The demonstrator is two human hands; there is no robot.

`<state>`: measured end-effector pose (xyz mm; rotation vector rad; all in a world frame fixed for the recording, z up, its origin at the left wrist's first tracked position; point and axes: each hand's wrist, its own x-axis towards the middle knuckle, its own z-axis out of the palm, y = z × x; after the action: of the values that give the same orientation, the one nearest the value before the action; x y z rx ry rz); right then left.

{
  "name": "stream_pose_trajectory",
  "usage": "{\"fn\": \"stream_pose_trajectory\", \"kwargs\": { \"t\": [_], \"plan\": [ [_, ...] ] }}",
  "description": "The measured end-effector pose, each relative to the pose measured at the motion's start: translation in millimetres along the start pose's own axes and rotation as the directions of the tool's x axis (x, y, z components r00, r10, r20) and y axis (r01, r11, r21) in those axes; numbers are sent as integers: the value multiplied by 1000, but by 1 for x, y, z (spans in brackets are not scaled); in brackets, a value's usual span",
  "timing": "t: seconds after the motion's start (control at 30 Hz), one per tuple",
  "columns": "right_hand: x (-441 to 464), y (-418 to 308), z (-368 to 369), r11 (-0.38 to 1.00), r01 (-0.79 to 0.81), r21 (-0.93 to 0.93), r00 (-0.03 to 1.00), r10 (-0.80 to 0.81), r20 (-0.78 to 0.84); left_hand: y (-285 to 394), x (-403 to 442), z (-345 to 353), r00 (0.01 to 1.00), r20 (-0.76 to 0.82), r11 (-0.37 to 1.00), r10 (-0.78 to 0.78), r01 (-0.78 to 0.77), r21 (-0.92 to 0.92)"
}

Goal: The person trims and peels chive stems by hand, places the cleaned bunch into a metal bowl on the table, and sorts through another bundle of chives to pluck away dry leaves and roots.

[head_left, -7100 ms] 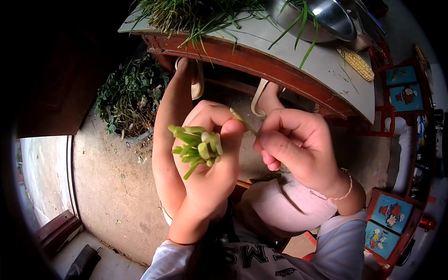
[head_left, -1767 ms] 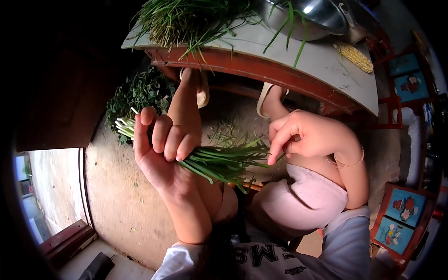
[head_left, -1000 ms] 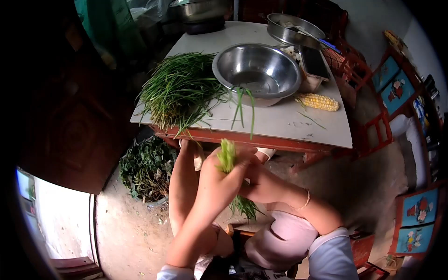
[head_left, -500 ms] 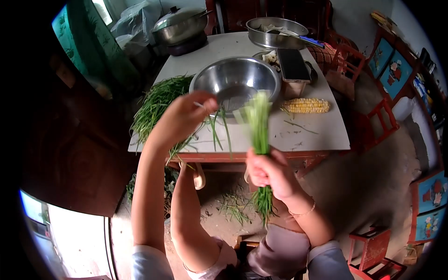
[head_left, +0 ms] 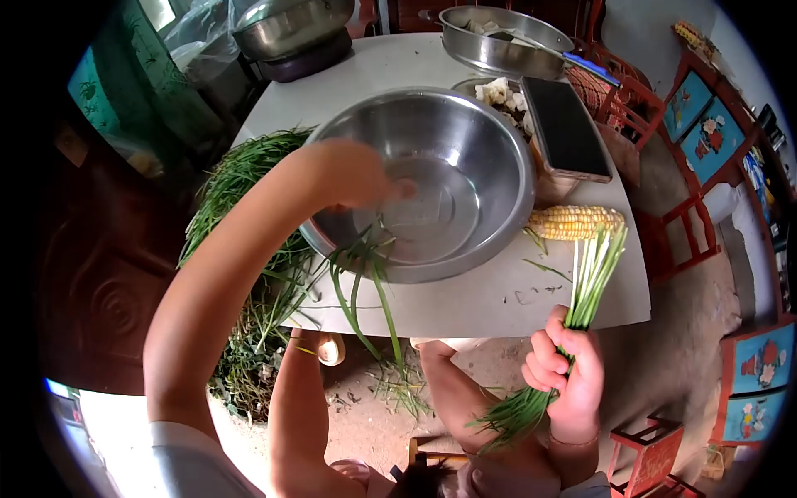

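My right hand (head_left: 569,369) is closed around a bundle of garlic chives (head_left: 594,278), pale stem ends pointing up and green leaf ends hanging below the fist. Motion smears my left hand (head_left: 353,176), which is over the left side of a large steel basin (head_left: 510,220); its fingers and anything in them are unclear. A few loose chive blades (head_left: 390,319) hang over the basin's front rim, just below that hand. Left of the basin lies a big heap of chives (head_left: 237,178), partly behind my left forearm.
A corn cob (head_left: 573,222) lies right of the basin, beside a phone (head_left: 566,129) propped on a container. Behind stand a wide steel pan (head_left: 498,56) and a lidded pot (head_left: 295,29). Trimmings (head_left: 398,390) litter the floor; a red stool (head_left: 646,456) stands at lower right.
My right hand has moved right and down with the chives, from in front of the basin to below the corn. My left hand stays over the basin's left side. The view has shifted closer to the table.
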<state>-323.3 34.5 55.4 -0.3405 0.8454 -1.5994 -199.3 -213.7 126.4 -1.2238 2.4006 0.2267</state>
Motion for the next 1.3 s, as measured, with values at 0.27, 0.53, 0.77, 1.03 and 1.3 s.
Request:
{"fn": "stream_pose_trajectory", "kwargs": {
  "t": [0.27,0.53,0.77,1.03,1.3],
  "plan": [
    [7,14,-7,991,-116,-71,993,116,0,16,9,17,902,420,994,-98,71,79],
    [1,15,-11,995,-88,-40,996,88,-1,0,6,26,947,311,997,77,-75,-17],
    [-13,16,22,998,35,-54,998,-33,45,19,-100,21,917,-295,311,267,-372,-875],
    [-61,22,70,929,314,-198,949,-310,50,81,-202,73,833,-546,-251,93,-511,-822],
    [-99,41,89,856,397,-331,917,-355,182,109,-248,91,809,-534,-483,-246,-580,-656]
  ]
}}
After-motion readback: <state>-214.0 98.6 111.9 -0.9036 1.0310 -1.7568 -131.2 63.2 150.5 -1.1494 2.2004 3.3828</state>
